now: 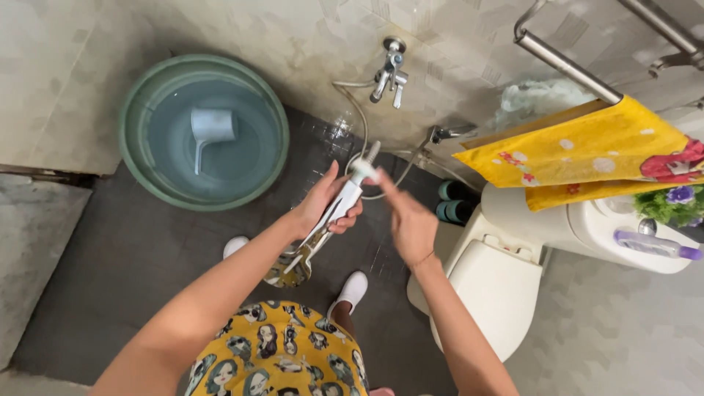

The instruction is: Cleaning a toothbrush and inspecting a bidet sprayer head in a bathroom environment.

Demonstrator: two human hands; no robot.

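While my left hand (323,209) is clamping the white spray wand (345,205) mid-shaft, my right hand (411,220) is pinching its tip. It is probably feeling light, stiff and wet-slippery.

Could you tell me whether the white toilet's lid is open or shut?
Shut: the white toilet's lid lies flat over the bowl, with no seat opening showing.

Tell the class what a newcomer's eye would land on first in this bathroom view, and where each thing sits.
At the centre, the left hand grips a long white tool while the right hand touches its top end. Upper left stands a big green basin of water with a pale dipper in it. On the right, a bright yellow towel hangs from a metal rail above the white toilet.
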